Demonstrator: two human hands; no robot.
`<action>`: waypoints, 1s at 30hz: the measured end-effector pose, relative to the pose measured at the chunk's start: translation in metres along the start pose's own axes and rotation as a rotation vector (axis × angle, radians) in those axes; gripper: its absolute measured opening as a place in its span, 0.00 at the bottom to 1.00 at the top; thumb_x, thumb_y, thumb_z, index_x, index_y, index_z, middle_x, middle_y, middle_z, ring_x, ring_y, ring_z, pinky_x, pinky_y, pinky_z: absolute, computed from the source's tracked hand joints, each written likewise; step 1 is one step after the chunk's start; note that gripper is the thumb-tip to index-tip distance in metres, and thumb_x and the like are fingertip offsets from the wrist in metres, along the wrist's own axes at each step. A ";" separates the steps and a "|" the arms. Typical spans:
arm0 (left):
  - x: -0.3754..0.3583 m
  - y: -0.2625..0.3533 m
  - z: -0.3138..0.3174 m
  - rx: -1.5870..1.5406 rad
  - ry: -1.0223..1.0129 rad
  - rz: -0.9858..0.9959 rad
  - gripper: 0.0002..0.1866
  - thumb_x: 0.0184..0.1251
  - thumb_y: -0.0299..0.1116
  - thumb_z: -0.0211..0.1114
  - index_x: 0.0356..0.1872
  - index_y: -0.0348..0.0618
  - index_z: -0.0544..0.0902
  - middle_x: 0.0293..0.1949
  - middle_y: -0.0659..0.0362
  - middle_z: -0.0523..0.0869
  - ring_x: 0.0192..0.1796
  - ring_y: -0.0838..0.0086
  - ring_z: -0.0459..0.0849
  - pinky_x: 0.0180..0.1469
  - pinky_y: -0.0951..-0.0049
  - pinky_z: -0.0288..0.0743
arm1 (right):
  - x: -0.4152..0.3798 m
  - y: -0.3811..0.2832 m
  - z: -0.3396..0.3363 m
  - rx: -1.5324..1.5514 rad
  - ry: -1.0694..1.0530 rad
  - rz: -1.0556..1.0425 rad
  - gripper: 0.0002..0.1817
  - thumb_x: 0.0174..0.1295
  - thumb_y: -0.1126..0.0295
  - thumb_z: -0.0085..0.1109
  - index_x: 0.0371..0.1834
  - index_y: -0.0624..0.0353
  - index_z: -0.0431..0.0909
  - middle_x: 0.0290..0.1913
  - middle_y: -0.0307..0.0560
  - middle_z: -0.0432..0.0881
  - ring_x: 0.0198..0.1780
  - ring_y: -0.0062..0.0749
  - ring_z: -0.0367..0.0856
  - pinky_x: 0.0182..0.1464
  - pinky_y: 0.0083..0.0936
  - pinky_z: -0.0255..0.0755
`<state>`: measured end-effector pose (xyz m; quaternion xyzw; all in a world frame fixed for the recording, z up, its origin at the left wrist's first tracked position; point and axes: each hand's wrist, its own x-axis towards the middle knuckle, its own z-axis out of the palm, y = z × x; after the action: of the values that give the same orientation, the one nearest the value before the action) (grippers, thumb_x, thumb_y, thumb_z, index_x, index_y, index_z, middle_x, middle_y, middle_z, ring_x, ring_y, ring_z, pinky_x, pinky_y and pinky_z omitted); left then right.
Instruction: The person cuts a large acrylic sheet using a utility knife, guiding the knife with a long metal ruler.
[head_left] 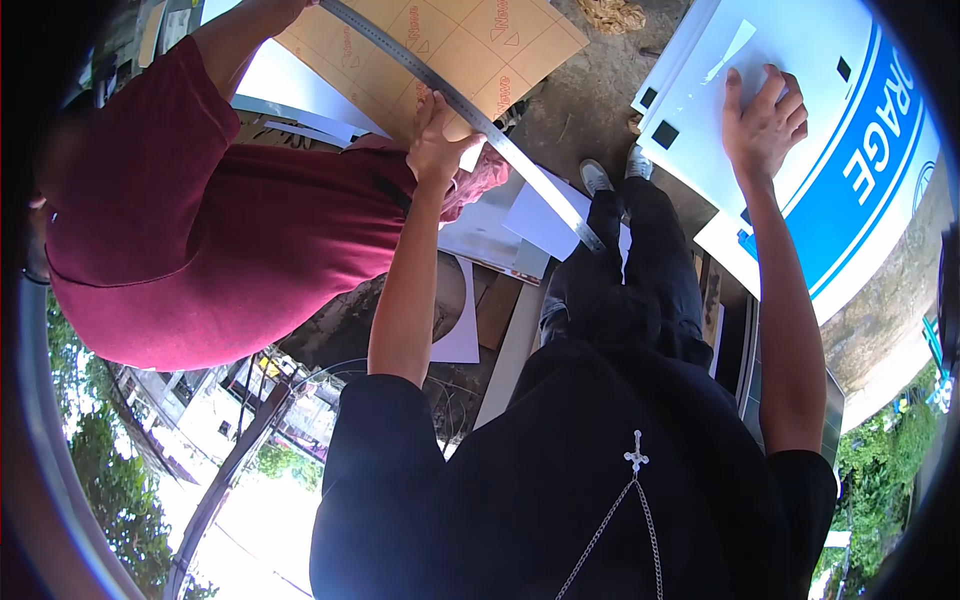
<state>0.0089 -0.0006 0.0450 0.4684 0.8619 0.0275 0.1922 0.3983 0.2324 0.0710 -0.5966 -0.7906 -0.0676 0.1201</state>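
A long steel ruler lies slantwise over a brown paper-covered sheet with red print. My left hand holds the ruler near its middle, fingertips and thumb along its edge. A small white piece shows beside that thumb. The ruler's near end reaches out past the sheet, over my trouser leg in this view. On the right, my right hand rests with fingers apart and slightly bent over a white sign panel. The panel has a blue band with the white letters "ORAGE".
A person in a maroon shirt bends in at the left, a hand at the ruler's far end. White sheets and boards lie below the brown sheet. My shoes stand on the rough ground between the brown sheet and sign panel.
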 end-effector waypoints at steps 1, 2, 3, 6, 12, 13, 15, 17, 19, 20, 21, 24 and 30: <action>-0.001 0.000 0.000 -0.001 0.000 0.001 0.59 0.42 0.56 0.81 0.76 0.44 0.63 0.78 0.59 0.62 0.77 0.66 0.64 0.69 0.63 0.72 | -0.001 0.000 0.000 0.003 -0.001 0.002 0.32 0.69 0.39 0.48 0.65 0.51 0.62 0.63 0.55 0.65 0.64 0.52 0.65 0.62 0.57 0.60; -0.001 0.000 0.000 -0.002 0.002 0.002 0.59 0.42 0.56 0.81 0.76 0.44 0.63 0.78 0.60 0.61 0.77 0.66 0.64 0.69 0.62 0.72 | -0.001 0.000 0.000 0.006 0.000 0.004 0.32 0.69 0.39 0.47 0.65 0.51 0.62 0.63 0.55 0.65 0.64 0.53 0.65 0.62 0.57 0.60; 0.000 -0.001 0.001 -0.004 0.003 0.003 0.58 0.42 0.57 0.81 0.76 0.44 0.63 0.78 0.60 0.61 0.77 0.66 0.64 0.69 0.62 0.72 | 0.000 0.000 0.000 0.008 0.001 0.005 0.32 0.69 0.39 0.47 0.65 0.51 0.62 0.63 0.55 0.65 0.64 0.53 0.65 0.62 0.58 0.60; 0.000 -0.001 0.003 -0.056 0.062 0.042 0.56 0.39 0.50 0.84 0.74 0.42 0.67 0.76 0.55 0.65 0.76 0.59 0.65 0.72 0.62 0.70 | 0.000 -0.001 0.000 0.014 -0.001 0.009 0.32 0.69 0.39 0.47 0.65 0.50 0.62 0.63 0.55 0.65 0.64 0.53 0.65 0.62 0.58 0.60; 0.001 -0.003 0.004 0.011 0.029 0.026 0.58 0.42 0.58 0.80 0.76 0.45 0.64 0.78 0.60 0.61 0.76 0.63 0.65 0.69 0.62 0.72 | 0.000 -0.001 0.000 0.015 0.017 0.004 0.32 0.69 0.39 0.49 0.64 0.50 0.63 0.63 0.55 0.65 0.63 0.53 0.65 0.62 0.58 0.61; 0.001 -0.003 0.004 0.010 0.027 0.024 0.58 0.42 0.57 0.81 0.75 0.44 0.65 0.78 0.60 0.61 0.76 0.63 0.65 0.69 0.62 0.72 | -0.001 -0.001 0.000 0.018 0.018 0.004 0.32 0.68 0.39 0.49 0.64 0.50 0.63 0.62 0.55 0.65 0.63 0.52 0.65 0.62 0.58 0.61; 0.001 -0.003 0.004 0.006 0.025 0.023 0.58 0.42 0.57 0.81 0.75 0.43 0.65 0.78 0.59 0.62 0.76 0.63 0.65 0.69 0.62 0.72 | 0.000 -0.001 0.001 0.022 0.024 0.003 0.31 0.68 0.39 0.49 0.64 0.50 0.63 0.62 0.54 0.65 0.63 0.52 0.65 0.62 0.58 0.61; 0.001 -0.004 0.005 -0.018 0.035 0.036 0.58 0.41 0.56 0.81 0.75 0.41 0.65 0.78 0.58 0.62 0.77 0.63 0.64 0.70 0.62 0.71 | -0.001 -0.001 0.002 0.022 0.024 0.002 0.31 0.68 0.40 0.49 0.64 0.50 0.63 0.62 0.54 0.65 0.63 0.52 0.65 0.62 0.58 0.61; 0.001 -0.004 0.005 -0.031 0.039 0.041 0.58 0.41 0.55 0.82 0.75 0.40 0.65 0.78 0.57 0.62 0.77 0.63 0.64 0.71 0.63 0.70 | 0.000 -0.001 0.001 0.022 0.027 0.001 0.31 0.68 0.40 0.49 0.64 0.50 0.63 0.62 0.53 0.66 0.63 0.51 0.66 0.61 0.57 0.61; 0.001 -0.004 0.005 -0.032 0.037 0.040 0.58 0.41 0.54 0.82 0.75 0.39 0.65 0.78 0.56 0.62 0.77 0.62 0.64 0.71 0.63 0.70 | 0.000 -0.001 0.000 0.023 0.029 0.001 0.31 0.68 0.40 0.49 0.64 0.50 0.63 0.62 0.53 0.66 0.63 0.51 0.66 0.61 0.57 0.61; 0.001 -0.005 0.005 -0.033 0.035 0.038 0.58 0.41 0.54 0.82 0.75 0.39 0.65 0.78 0.56 0.62 0.77 0.62 0.64 0.71 0.63 0.70 | 0.000 -0.001 0.000 0.025 0.031 0.001 0.31 0.68 0.40 0.49 0.64 0.50 0.63 0.62 0.53 0.66 0.63 0.51 0.65 0.61 0.57 0.61; 0.002 -0.006 0.006 -0.031 0.036 0.050 0.58 0.41 0.54 0.82 0.75 0.40 0.64 0.78 0.56 0.62 0.77 0.62 0.63 0.71 0.63 0.69 | 0.000 -0.002 -0.001 0.022 0.021 0.007 0.31 0.68 0.39 0.49 0.64 0.50 0.64 0.62 0.53 0.66 0.63 0.51 0.65 0.62 0.57 0.61; 0.001 -0.001 0.002 -0.017 0.012 0.014 0.58 0.42 0.55 0.81 0.76 0.44 0.63 0.79 0.57 0.60 0.78 0.64 0.62 0.70 0.62 0.71 | 0.000 -0.001 0.000 0.029 0.037 -0.005 0.32 0.68 0.39 0.50 0.63 0.51 0.65 0.62 0.53 0.66 0.63 0.51 0.65 0.62 0.57 0.60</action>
<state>0.0085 -0.0008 0.0432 0.4724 0.8596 0.0391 0.1907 0.3973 0.2322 0.0707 -0.5914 -0.7907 -0.0678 0.1431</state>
